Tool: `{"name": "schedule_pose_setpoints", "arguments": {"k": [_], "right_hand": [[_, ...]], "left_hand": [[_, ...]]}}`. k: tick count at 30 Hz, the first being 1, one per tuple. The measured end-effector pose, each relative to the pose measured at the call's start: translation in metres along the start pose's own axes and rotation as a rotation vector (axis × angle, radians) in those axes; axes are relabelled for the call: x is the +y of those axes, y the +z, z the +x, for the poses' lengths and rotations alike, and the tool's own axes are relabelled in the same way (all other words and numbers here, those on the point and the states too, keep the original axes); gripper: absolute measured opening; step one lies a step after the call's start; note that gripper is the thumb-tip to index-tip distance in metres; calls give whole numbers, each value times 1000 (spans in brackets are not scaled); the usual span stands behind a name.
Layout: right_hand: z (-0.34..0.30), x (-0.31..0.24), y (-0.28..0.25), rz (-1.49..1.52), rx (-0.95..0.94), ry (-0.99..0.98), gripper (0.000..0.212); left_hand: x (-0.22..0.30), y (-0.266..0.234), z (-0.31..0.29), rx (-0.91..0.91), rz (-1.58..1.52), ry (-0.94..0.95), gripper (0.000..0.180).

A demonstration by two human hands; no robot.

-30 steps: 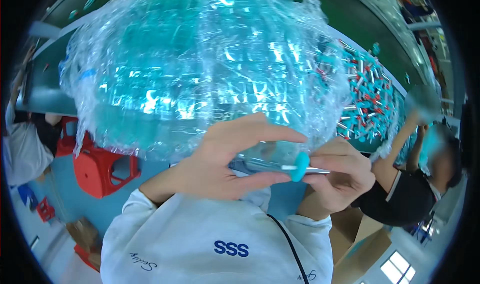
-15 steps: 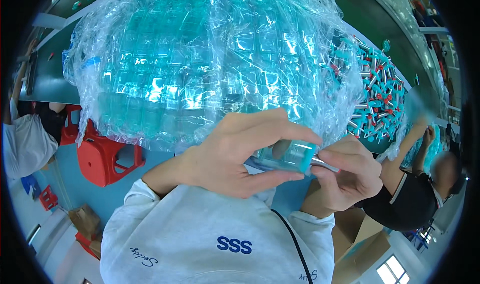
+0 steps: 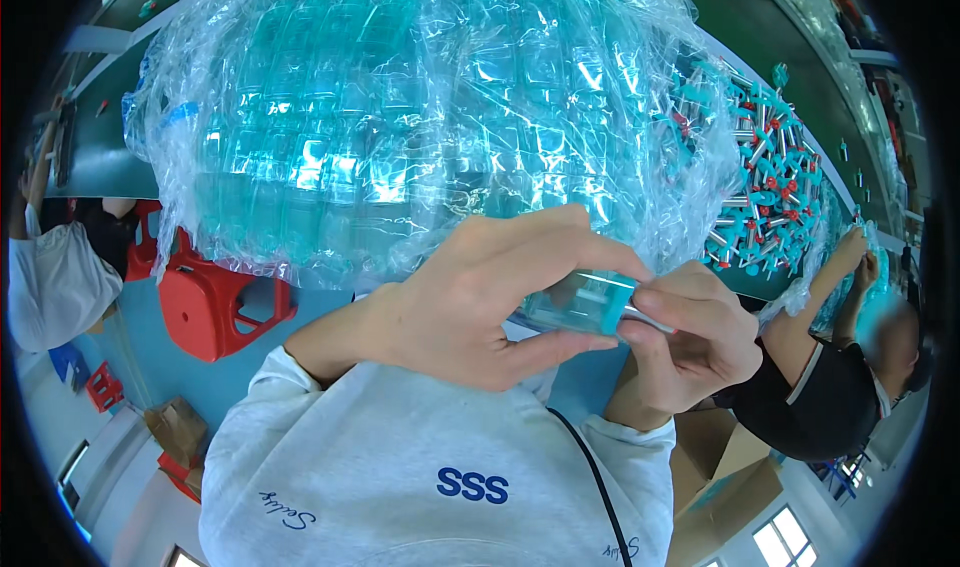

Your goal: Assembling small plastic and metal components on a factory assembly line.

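Nearest the camera, the left hand (image 3: pixel 470 302) grasps a small teal plastic piece (image 3: pixel 583 304) between thumb and fingers. The right hand (image 3: pixel 690 342) pinches a thin metal pin (image 3: pixel 650 319) touching that piece. Directly behind, a large clear bag of teal parts (image 3: pixel 420 117) blocks most of the counter (image 3: pixel 100 157). Beyond it lie a red stool (image 3: pixel 215 302) and a co-worker (image 3: pixel 830 387).

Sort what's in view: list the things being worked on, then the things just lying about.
In hand:
- left hand gripping a clear teal plastic piece
- right hand holding a thin metal part against it

Lying about:
- big plastic bag of teal pieces
- pile of red-and-teal parts
- red stool
- cardboard boxes
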State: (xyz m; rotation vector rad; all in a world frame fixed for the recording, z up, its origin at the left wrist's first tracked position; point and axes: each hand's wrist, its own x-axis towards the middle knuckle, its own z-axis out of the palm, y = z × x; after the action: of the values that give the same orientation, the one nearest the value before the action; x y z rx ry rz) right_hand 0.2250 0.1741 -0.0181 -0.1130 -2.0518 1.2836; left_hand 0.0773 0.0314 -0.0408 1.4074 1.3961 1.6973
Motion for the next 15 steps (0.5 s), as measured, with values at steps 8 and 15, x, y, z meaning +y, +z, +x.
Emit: {"name": "schedule_pose_setpoints", "arguments": {"k": [8, 15], "right_hand": [[3, -3, -11, 29, 99, -13, 27], [5, -6, -27, -3, -92, 0, 28]], "left_hand": [[6, -4, 4, 60, -84, -64, 53], [2, -7, -2, 3, 115, 62, 51]]}}
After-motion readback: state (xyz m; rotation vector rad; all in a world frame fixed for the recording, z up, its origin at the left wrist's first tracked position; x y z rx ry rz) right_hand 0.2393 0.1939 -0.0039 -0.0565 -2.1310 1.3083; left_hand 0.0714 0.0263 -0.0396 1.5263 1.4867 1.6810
